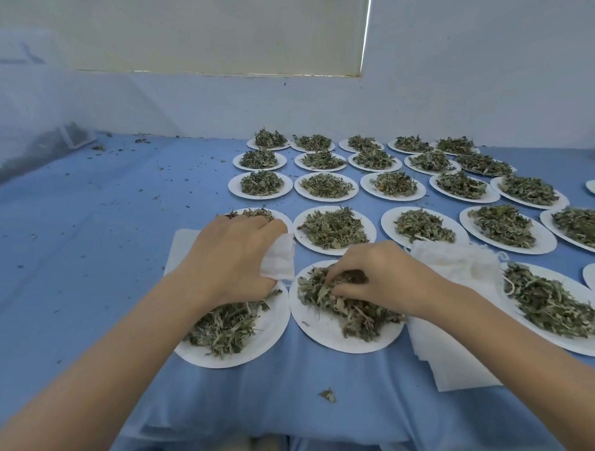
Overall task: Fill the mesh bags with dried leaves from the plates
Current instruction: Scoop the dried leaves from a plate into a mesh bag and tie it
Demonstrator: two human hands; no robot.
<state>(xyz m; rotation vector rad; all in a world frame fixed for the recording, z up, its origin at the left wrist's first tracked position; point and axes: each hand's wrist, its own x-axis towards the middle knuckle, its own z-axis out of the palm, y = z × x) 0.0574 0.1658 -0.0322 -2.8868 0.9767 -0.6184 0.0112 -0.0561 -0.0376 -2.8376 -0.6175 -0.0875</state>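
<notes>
The left hand point(235, 256) is curled round a small white mesh bag point(279, 260), holding it just above the near-left round white paper plate point(267, 340) of dried green leaves point(227, 328); the right hand point(382, 276) digs its bent fingers into the pile of dried leaves point(350, 309) on the near middle white plate point(328, 335), pinching some; the bag sits just left of that plate, close to the right hand; a heap of more white mesh bags point(458, 261) lies just right of the right hand, with a flat stack of white sheets point(444, 354) under the right arm; many more white plates of leaves point(328, 185) stand in rows from the middle to the far right, close together; the left side of the counter point(83, 250) has open room with only small leaf crumbs; the counter is covered in blue cloth, which hangs over the near edge; one loose leaf point(328, 394) lies near that edge; a pale wall point(483, 80) and a white blind point(195, 26) stand at the far side.
</notes>
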